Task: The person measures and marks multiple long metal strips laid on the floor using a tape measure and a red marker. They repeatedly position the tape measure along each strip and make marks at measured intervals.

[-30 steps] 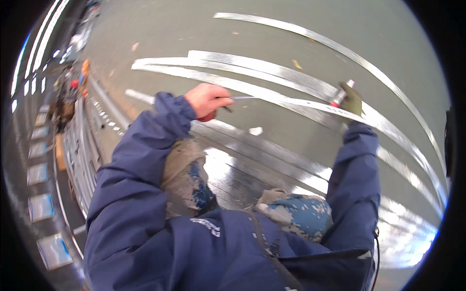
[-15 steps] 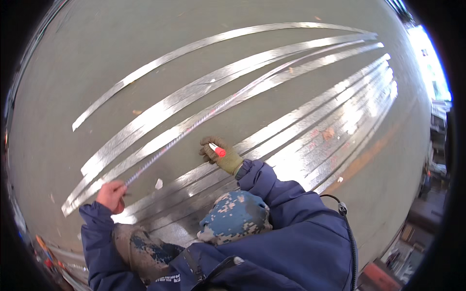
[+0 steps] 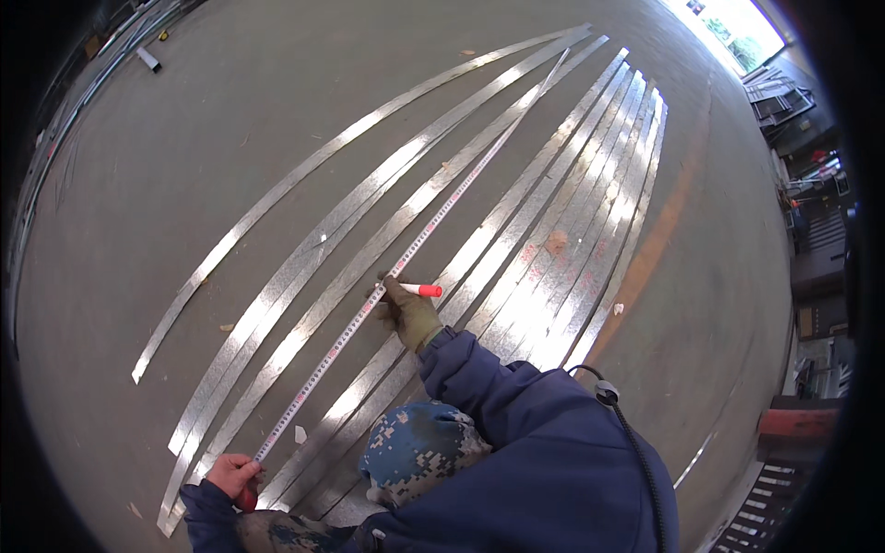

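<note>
A steel tape measure [image 3: 334, 347] with a white, marked blade stretches diagonally over the floor, its far part lying over a metal strip. My bare left hand [image 3: 232, 477] pinches its near end at the lower left; something reddish shows under those fingers. Midway along the blade is my right hand [image 3: 410, 315], in a dark olive glove, with its fingertips at the tape. A white marker with a red end [image 3: 430, 290] sticks out of this glove. Between my hands and the strips on the left lies bare floor, and long silvery metal strips [image 3: 369, 241] run alongside the tape.
More metal strips [image 3: 544, 267] lie side by side at the right, with red marks and a brown scrap [image 3: 556, 242] on them. A white scrap [image 3: 300, 434] lies near the tape. Racks and metal stock [image 3: 784, 92] line the right edge; long bars [image 3: 92, 88] lie at the upper left.
The tape has shifted right, off the strip onto the floor between strips. My right hand has come to the blade, and the marker has turned to point right. The view has turned too.
</note>
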A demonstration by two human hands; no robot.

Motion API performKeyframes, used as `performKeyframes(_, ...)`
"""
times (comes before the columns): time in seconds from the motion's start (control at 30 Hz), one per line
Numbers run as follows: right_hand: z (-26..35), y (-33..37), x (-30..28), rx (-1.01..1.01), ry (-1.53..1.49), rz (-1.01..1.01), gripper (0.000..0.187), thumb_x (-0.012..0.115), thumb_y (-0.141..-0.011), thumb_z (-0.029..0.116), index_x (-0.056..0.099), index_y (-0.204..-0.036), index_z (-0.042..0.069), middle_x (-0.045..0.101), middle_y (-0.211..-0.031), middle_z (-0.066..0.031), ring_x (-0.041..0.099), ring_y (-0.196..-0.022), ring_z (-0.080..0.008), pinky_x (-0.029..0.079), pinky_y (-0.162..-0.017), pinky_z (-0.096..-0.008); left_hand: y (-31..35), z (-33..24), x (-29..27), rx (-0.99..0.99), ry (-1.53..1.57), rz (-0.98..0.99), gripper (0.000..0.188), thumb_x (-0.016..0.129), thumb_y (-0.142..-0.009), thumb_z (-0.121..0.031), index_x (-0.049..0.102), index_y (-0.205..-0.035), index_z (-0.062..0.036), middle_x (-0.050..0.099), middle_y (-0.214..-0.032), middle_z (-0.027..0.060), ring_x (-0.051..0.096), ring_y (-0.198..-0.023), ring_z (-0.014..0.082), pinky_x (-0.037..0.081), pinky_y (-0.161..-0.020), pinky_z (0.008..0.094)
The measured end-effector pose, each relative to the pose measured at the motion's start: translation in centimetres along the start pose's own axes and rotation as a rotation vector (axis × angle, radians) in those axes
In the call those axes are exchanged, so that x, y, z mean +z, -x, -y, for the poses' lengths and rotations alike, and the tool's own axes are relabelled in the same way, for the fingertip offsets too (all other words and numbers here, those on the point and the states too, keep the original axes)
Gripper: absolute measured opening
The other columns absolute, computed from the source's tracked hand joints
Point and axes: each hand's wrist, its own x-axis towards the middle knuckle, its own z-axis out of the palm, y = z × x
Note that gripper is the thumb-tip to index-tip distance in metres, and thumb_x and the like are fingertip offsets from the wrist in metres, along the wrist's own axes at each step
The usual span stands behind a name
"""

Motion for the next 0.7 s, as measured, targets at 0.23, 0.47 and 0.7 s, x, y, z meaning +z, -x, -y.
performKeyframes(0.23, 4.2, -1.6, 0.1, -0.193, 0.087, -0.226, 0.018, 0.07, -0.094, 0.022, 0.068, -0.099, 0.006, 0.062, -0.066, -0.0032, 0.055, -0.049, -0.0127, 0.039, -0.042, -0.027, -1.8, -4.7, 2.8, 0.127, -0.058, -0.011, 0.019, 0.061, -0.096, -0.013, 0.07, -0.094, 0.0035, 0.067, -0.074, 0.0055, 0.06, -0.062, 0.0112, 0.049, -0.058, 0.027)
performKeyframes(0.47, 11.4, -6.9, -2.8, -0.375, 0.179, -0.43, 0.021, 0.073, -0.091, 0.027, 0.071, -0.095, 0.006, 0.06, -0.063, -0.0032, 0.054, -0.046, -0.0145, 0.04, -0.041, -0.0293, -4.5, -8.4, 6.0, 0.211, 0.023, 0.018, 0.019, 0.06, -0.098, -0.012, 0.067, -0.107, 0.0035, 0.069, -0.082, 0.0052, 0.061, -0.067, 0.0104, 0.05, -0.062, 0.0262)
performKeyframes(0.7, 17.6, -10.0, -7.2, -0.32, 0.156, -0.423, 0.025, 0.067, -0.095, 0.029, 0.066, -0.086, 0.006, 0.063, -0.069, -0.004, 0.047, -0.047, -0.012, 0.034, -0.04, -0.0287, -6.9, -10.2, 8.6, 0.251, -0.012, 0.022, 0.024, 0.059, -0.098, -0.013, 0.067, -0.113, 0.0042, 0.068, -0.081, 0.0057, 0.061, -0.068, 0.0101, 0.05, -0.063, 0.0258)
